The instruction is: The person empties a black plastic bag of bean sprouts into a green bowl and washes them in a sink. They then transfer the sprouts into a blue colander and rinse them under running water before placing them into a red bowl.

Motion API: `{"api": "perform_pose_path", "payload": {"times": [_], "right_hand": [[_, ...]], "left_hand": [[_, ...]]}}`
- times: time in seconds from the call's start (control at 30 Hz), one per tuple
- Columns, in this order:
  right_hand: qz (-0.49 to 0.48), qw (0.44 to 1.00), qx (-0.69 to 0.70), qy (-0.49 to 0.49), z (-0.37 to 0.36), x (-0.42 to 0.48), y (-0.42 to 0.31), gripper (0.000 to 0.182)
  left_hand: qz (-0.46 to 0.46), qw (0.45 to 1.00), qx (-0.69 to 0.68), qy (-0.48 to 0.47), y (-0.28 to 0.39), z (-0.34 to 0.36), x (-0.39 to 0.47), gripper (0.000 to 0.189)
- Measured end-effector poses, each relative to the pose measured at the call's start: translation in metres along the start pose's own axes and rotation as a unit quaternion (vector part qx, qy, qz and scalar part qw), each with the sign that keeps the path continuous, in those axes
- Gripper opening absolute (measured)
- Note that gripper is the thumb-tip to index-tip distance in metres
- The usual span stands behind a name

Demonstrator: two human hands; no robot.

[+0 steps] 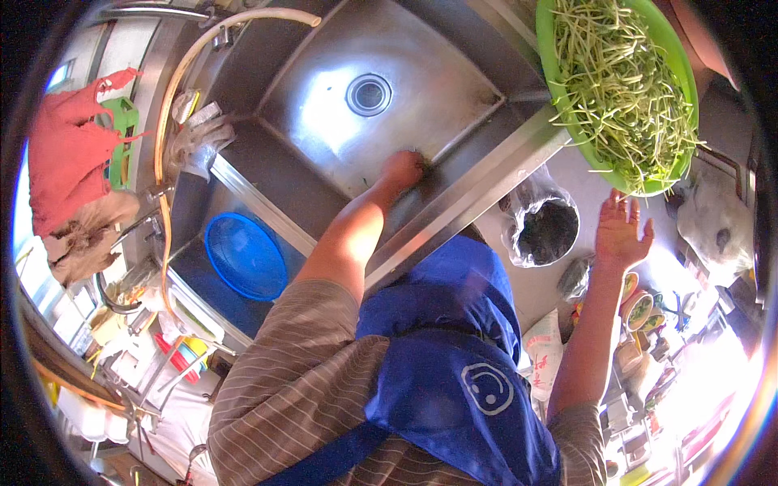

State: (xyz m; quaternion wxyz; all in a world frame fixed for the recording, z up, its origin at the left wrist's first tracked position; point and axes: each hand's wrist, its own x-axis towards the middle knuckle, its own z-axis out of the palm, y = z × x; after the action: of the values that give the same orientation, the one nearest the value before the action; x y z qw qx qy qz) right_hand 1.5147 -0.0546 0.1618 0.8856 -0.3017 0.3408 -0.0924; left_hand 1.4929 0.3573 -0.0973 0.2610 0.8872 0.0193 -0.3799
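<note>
My left hand (403,171) reaches down into a stainless steel sink (425,79), at its floor beside the near wall. Its fingers are curled away from view, so any small thing in them is hidden. A round drain (369,95) lies farther back in the sink floor. My right hand (621,234) is out to the right with fingers spread and nothing in the palm. Its fingertips meet the near rim of a green plastic basket (545,54); whether they touch it is unclear. Long, thin green vegetable stems (626,97) fill the basket, some hanging over its edge.
A blue plastic basin (246,255) sits in the left sink compartment. A beige hose (161,133) runs along the back. On the floor at right stands a bin with a clear plastic liner (541,225). A red cloth (67,158) hangs at far left.
</note>
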Motion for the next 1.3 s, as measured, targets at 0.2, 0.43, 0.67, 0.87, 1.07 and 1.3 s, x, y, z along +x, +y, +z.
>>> {"api": "perform_pose_path", "payload": {"times": [0.2,0.43,0.67,0.87,1.07,1.3], "right_hand": [[0.015,0.998,-0.044,-0.048,-0.009,0.057,-0.052,0.038],[0.052,0.984,-0.140,-0.100,-0.012,0.105,-0.070,0.031],[0.057,0.988,-0.142,-0.027,-0.025,0.107,-0.054,0.028],[0.063,0.988,-0.140,-0.005,-0.056,0.076,-0.032,0.027],[0.067,0.988,-0.140,-0.018,-0.062,0.045,-0.012,0.029],[0.067,0.985,-0.159,0.002,-0.054,0.006,-0.001,0.026]], "left_hand": [[-0.021,0.999,0.026,-0.001,0.007,0.008,0.002,0.025],[-0.019,0.973,-0.213,0.091,-0.010,-0.047,-0.036,0.026],[0.043,0.818,-0.553,0.154,-0.030,-0.173,-0.205,0.004],[-0.093,0.826,-0.437,0.344,-0.152,-0.195,-0.357,0.008],[-0.272,0.873,-0.124,0.384,-0.318,-0.111,-0.417,0.073],[-0.084,0.848,-0.291,0.434,-0.126,-0.175,-0.361,0.046]]}}
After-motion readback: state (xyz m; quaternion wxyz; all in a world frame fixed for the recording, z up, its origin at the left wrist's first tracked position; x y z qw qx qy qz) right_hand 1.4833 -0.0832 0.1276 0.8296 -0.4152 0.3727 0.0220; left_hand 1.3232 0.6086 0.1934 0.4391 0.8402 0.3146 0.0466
